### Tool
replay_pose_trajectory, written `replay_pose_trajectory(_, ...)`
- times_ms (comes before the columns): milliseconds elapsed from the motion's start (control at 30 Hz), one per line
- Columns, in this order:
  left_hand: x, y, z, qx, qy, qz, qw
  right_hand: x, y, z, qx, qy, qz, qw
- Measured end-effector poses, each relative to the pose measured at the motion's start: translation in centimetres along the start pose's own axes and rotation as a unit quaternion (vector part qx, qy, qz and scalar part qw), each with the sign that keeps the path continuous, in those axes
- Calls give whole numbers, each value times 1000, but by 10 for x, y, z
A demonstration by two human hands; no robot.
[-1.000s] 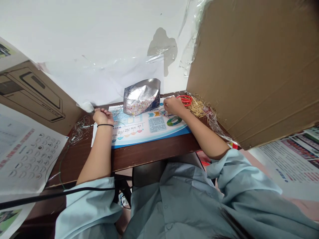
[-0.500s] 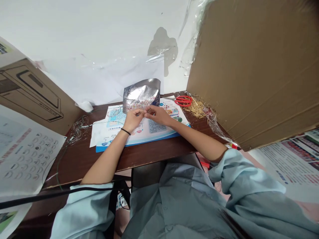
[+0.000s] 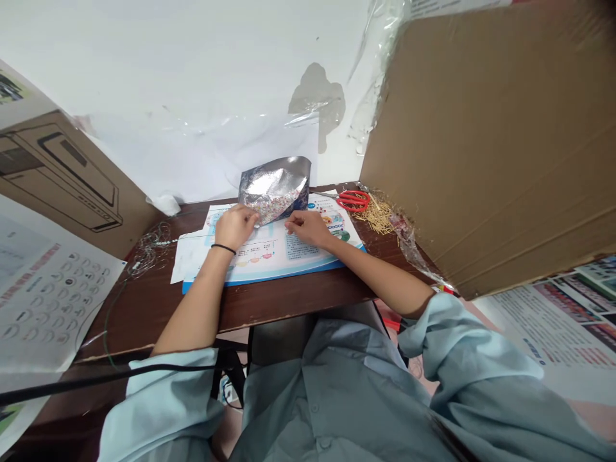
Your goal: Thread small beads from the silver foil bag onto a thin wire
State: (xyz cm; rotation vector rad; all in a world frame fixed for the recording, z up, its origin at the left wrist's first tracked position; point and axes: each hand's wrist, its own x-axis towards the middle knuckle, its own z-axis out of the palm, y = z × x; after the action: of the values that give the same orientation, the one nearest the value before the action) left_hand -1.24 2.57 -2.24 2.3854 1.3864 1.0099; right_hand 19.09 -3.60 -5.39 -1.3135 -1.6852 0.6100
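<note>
A silver foil pouch (image 3: 301, 168) lies opened out on the printed sheets, with many small mixed-colour beads (image 3: 276, 204) on its near part. My left hand (image 3: 234, 226), a black band at its wrist, is at the pouch's near left edge beside the beads. Its fingers are bent together, and what they hold is hidden. To the right, just off the pouch's near corner, my right hand (image 3: 309, 228) is closed in a pinch over the sheets; anything in it is too small to make out. A thin thread (image 3: 192, 237) runs from the left towards my left hand.
Red-handled scissors (image 3: 353, 200) lie right of the pouch, beside a pile of thin golden sticks (image 3: 378, 215). On the left is a tangle of clear thread (image 3: 151, 250). Cardboard boxes (image 3: 481, 141) flank both sides of the brown table (image 3: 298, 298).
My hands, which were together in front of the pouch, have parted. The left has moved left to the beads' edge; the right has shifted slightly right.
</note>
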Motion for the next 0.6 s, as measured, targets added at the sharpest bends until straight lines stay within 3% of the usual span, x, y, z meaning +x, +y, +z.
replay_pose_trajectory(167,-3,-12,8,145,-72,18,987,-1,8,7,-26,-7,-22,999)
replay_pose_trajectory(600,8,4,16,234,-92,-49,967,-1,4,16,-65,-17,-31,997)
